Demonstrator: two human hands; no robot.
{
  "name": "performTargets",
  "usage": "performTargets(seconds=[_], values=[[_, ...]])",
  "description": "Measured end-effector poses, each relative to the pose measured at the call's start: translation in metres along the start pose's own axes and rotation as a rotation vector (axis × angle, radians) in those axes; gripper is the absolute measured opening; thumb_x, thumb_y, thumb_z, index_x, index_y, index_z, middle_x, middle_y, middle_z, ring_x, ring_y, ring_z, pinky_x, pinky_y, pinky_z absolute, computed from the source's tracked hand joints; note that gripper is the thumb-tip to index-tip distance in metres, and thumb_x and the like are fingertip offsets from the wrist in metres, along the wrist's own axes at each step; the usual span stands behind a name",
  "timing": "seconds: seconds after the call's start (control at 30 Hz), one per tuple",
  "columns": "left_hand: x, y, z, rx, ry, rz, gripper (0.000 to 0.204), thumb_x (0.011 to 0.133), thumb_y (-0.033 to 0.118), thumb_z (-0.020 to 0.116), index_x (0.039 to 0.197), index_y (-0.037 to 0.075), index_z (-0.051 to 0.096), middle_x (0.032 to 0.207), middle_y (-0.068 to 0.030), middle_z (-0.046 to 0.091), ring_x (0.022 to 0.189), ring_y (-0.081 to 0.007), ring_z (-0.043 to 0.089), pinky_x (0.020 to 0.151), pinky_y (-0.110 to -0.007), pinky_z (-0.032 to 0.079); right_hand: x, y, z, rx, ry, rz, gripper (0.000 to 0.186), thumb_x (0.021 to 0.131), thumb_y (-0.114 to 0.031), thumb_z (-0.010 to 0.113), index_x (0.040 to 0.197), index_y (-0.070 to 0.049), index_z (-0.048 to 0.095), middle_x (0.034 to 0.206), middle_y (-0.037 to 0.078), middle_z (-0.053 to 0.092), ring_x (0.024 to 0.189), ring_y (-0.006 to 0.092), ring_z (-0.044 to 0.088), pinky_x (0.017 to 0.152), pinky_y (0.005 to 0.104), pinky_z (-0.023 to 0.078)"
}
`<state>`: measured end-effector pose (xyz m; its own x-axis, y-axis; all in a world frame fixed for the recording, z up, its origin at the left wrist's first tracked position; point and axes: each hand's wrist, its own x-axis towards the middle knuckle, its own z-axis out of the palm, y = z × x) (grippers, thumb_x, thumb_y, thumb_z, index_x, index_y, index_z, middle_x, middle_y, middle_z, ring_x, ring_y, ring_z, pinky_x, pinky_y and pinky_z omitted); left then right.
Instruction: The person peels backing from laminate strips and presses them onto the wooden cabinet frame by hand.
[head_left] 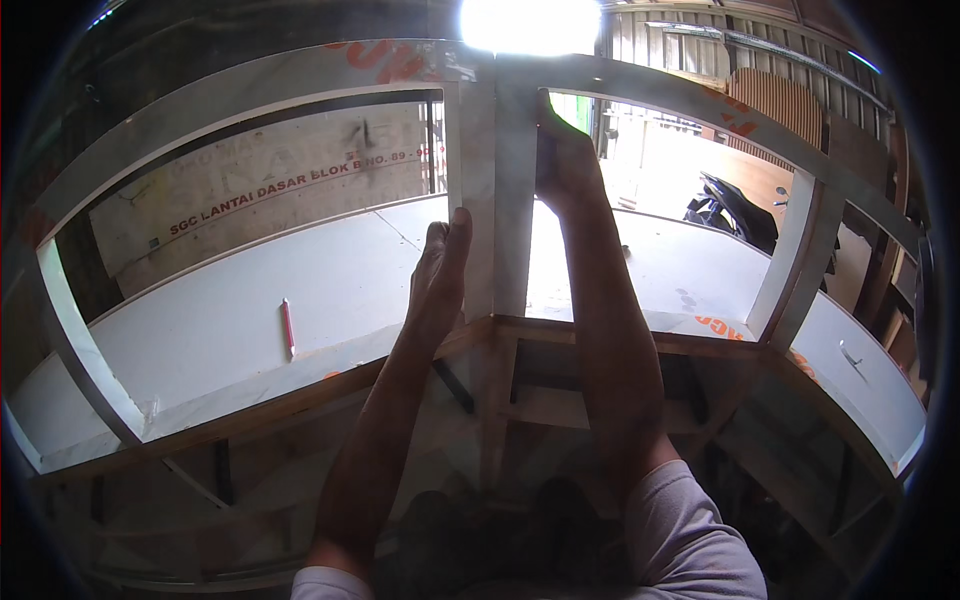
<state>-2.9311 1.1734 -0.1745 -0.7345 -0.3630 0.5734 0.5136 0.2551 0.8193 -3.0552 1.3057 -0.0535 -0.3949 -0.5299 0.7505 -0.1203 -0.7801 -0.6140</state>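
Two hands, two middle posts: the left hand (pixel 442 265) touches the left post (pixel 479 190), the right hand (pixel 568 170) the right post (pixel 515 190) — whether either grips, I cannot tell, the right fingers being lost in shadow. The white frame (pixel 270 82) stands along the worktop's (pixel 200 340) near edge, its left end cut off. One red pencil (pixel 288 328) lies near that edge, left of the posts.

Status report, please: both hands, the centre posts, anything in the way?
Left hand at left centre post; right hand on right centre post. Posts stand upright, side by side. Red pencil lies on white panel, left of hands.
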Motion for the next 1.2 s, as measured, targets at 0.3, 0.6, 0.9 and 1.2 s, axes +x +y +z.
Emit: performTargets(seconds=[0.3, 0.6, 0.9, 1.2], values=[[0.001, 0.001, 0.0, 0.086, -0.023, 0.018, 0.081, 0.097, 0.079, 0.034, 0.105, 0.0, 0.048, 0.087, -0.0099, 0.05, 0.084, -0.0175, 0.049, 0.076, -0.036, 0.045, 0.008, 0.009, -0.014, 0.111, -0.146, -0.076, 0.044, 0.109, -0.032, 0.052, 0.137, 0.0, 0.057, 0.121, 0.013, 0.068, 0.105, 0.0239, 0.067, 0.087, 0.0372, 0.057], [0.013, 0.005, 0.011, 0.041, -0.019, 0.108, 0.073, 0.093, 0.066, 0.063, 0.114, -0.003, 0.054, 0.095, -0.0141, 0.062, 0.088, -0.0213, 0.06, 0.081, -0.035, 0.05, 0.008, 0.005, -0.018, -0.009, 0.042, -0.054, 0.043, 0.103, -0.029, 0.064, 0.135, -0.001, 0.06, 0.12, 0.012, 0.07, 0.107, 0.0229, 0.068, 0.092, 0.0366, 0.057], [0.069, 0.088, 0.028, 0.244, 0.423, 0.344, 0.064, 0.082, 0.046, 0.084, 0.108, -0.009, 0.065, 0.093, -0.0144, 0.074, 0.085, -0.0231, 0.07, 0.082, -0.036, 0.054, 0.002, 0.009, -0.002, -0.445, -0.056, -0.366, 0.043, 0.108, -0.037, 0.056, 0.132, -0.001, 0.061, 0.108, 0.002, 0.067, 0.091, 0.011, 0.064, 0.077, 0.0261, 0.051], [0.087, 0.088, 0.031, 0.292, 0.619, 0.333, 0.067, 0.074, 0.055, 0.086, 0.088, -0.009, 0.071, 0.082, -0.0121, 0.072, 0.078, -0.0212, 0.068, 0.078, -0.036, 0.053, 0.001, 0.003, 0.005, 0.006, -0.028, -0.071, 0.04, 0.106, -0.038, 0.058, 0.13, -0.006, 0.065, 0.097, -0.004, 0.069, 0.076, 0.0028, 0.061, 0.058, 0.0211, 0.043]])
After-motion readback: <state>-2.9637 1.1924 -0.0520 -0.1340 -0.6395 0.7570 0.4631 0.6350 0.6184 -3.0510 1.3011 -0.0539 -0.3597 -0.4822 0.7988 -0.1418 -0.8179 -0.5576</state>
